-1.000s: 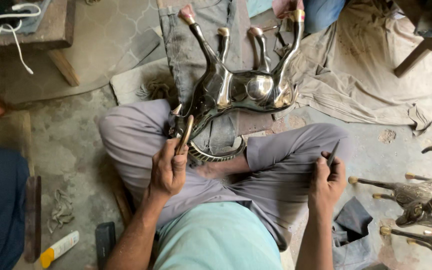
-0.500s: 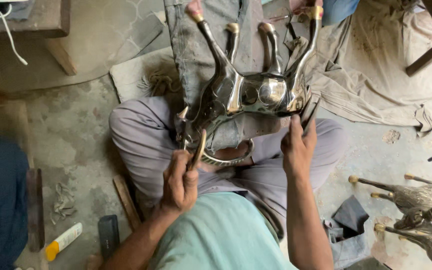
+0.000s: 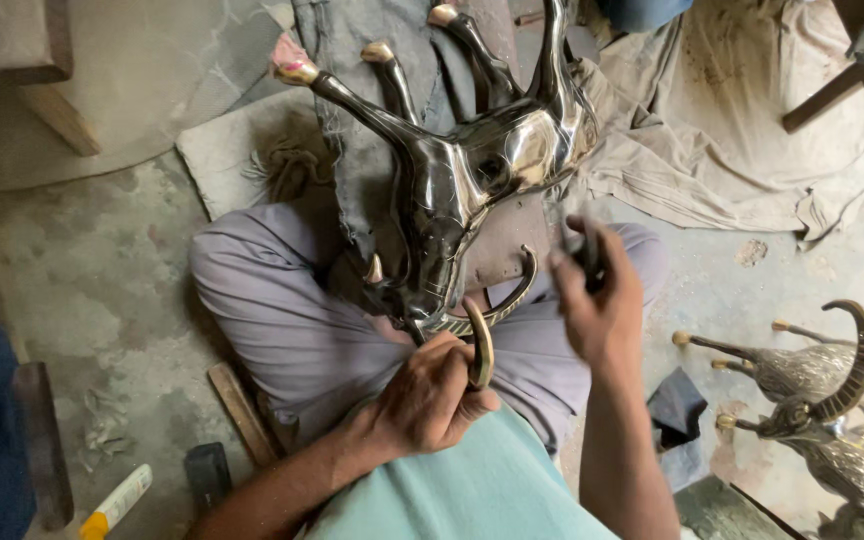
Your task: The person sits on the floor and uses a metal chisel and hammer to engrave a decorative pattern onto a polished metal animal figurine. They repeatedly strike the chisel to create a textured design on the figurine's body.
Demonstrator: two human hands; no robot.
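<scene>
A shiny dark metal animal figure (image 3: pixel 472 170) with curved horns lies upside down across my lap, legs pointing away from me. My left hand (image 3: pixel 432 395) grips one curved horn (image 3: pixel 480 350) near the figure's head. My right hand (image 3: pixel 597 290) hovers just right of the figure's body, fingers closed around a small dark object (image 3: pixel 584 250) that is blurred; what it is cannot be told. The second horn (image 3: pixel 517 295) curls between my two hands.
Two similar unpolished horned figures (image 3: pixel 822 385) lie on the floor at right. A crumpled cloth (image 3: pixel 732 130) is spread at the back right. A wooden stick (image 3: pixel 242 410), a dark block (image 3: pixel 209 470) and a white tube (image 3: pixel 117 500) lie at left. A wooden bench leg (image 3: pixel 57 110) stands far left.
My right hand rose from my knee to the figure's side, then drew back holding a small dark object. The figure now sits closer, with my left hand still on the horn.
</scene>
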